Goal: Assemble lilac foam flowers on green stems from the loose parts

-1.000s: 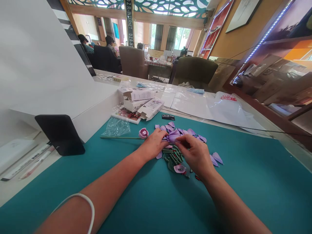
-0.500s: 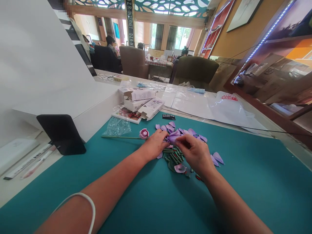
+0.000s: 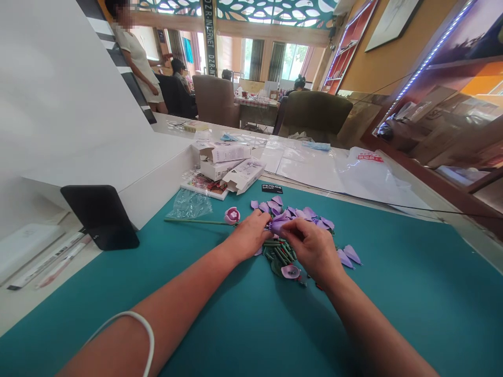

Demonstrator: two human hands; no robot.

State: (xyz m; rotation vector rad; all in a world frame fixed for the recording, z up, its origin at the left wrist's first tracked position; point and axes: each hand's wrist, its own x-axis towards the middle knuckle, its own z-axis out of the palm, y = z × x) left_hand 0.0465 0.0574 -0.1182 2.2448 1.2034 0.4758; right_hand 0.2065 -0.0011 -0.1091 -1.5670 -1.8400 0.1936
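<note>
Over the pile of flower parts, my right hand point(image 3: 314, 245) pinches a purple petal point(image 3: 278, 225). Close against it, my left hand point(image 3: 251, 234) has its fingers closed at the petal's left end; they hide the small purple piece they seem to grip. Loose purple petals point(image 3: 308, 212) lie just behind both hands. Below the fingers are short green stem pieces point(image 3: 282, 253) and a pale pink cup-shaped petal point(image 3: 291, 272). A pink flower point(image 3: 232, 215) on a long green stem lies to the left of my left hand. Two petals point(image 3: 349, 255) rest right of my right hand.
A teal mat point(image 3: 165, 298) covers the table. Clear plastic wrap point(image 3: 192, 203), opened white boxes point(image 3: 243, 174) and a black card point(image 3: 272, 188) lie toward the back. A dark phone-like slab point(image 3: 100, 217) leans at the left. Beyond are chairs point(image 3: 216, 102) and other people.
My right hand has shifted slightly left with the petal, closer to my left hand. In the background, a standing person has come further into view at the upper left.
</note>
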